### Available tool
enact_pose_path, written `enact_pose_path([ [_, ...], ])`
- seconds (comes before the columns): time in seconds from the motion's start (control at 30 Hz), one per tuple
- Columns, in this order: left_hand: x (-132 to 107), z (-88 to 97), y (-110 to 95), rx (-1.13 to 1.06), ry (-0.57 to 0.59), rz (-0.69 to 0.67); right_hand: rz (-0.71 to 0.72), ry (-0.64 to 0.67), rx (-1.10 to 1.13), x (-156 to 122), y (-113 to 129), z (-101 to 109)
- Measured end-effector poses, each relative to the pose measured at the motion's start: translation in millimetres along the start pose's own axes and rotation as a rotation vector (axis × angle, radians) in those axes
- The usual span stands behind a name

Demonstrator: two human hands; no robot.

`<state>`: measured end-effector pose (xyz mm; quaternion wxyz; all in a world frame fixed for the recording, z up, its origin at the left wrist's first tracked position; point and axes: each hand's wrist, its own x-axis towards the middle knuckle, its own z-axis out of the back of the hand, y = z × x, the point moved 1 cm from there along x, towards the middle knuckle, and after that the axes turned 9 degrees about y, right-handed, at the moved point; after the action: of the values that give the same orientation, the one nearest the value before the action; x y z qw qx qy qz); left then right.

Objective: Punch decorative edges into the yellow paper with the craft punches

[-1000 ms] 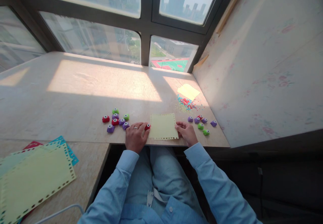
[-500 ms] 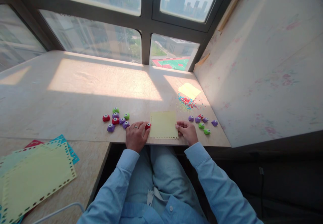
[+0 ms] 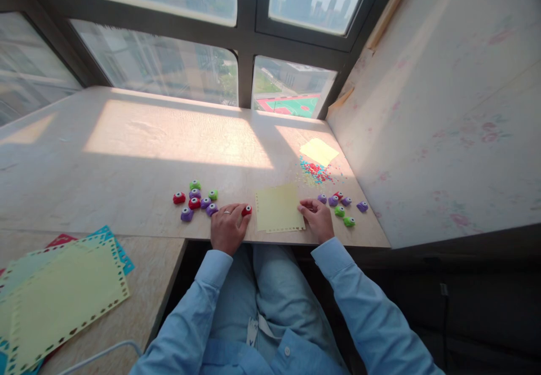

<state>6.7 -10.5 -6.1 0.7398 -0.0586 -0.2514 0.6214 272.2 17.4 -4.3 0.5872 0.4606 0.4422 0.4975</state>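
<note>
A red craft hole punch (image 3: 247,210) is gripped between the thumb and fingers of my left hand (image 3: 228,229), near the table's front edge. The pale yellow paper (image 3: 279,208) lies just right of it, slightly turned, with punched holes along its left and bottom edges. Its right edge is pinched by my right hand (image 3: 318,220). A small gap separates the red punch from the paper. Close by my left hand sit several purple, green and red punches (image 3: 194,202). More punches (image 3: 339,211) are grouped to the right of my right hand.
Behind the paper lie a scatter of coloured paper bits (image 3: 315,171) and a small yellow sheet (image 3: 319,151). Punched sheets (image 3: 71,301) are stacked on the lower left surface, near a white cable (image 3: 101,355). A window (image 3: 160,59) and a papered wall (image 3: 443,110) bound the table.
The paper has shifted right and turned slightly, drawn by my right hand, and now lies clear of the red punch. My left hand has stayed nearly in place.
</note>
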Motion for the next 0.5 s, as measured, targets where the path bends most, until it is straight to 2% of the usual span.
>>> enact_pose_path([
  [0.2, 4, -2.5, 8, -0.111, 0.005, 0.051, -0.036, -0.029, 0.162, -4, 0, 2],
  [0.5, 6, -7.0, 16, -0.217, 0.019, 0.128, -0.024, 0.002, 0.164, 1, -3, -9],
])
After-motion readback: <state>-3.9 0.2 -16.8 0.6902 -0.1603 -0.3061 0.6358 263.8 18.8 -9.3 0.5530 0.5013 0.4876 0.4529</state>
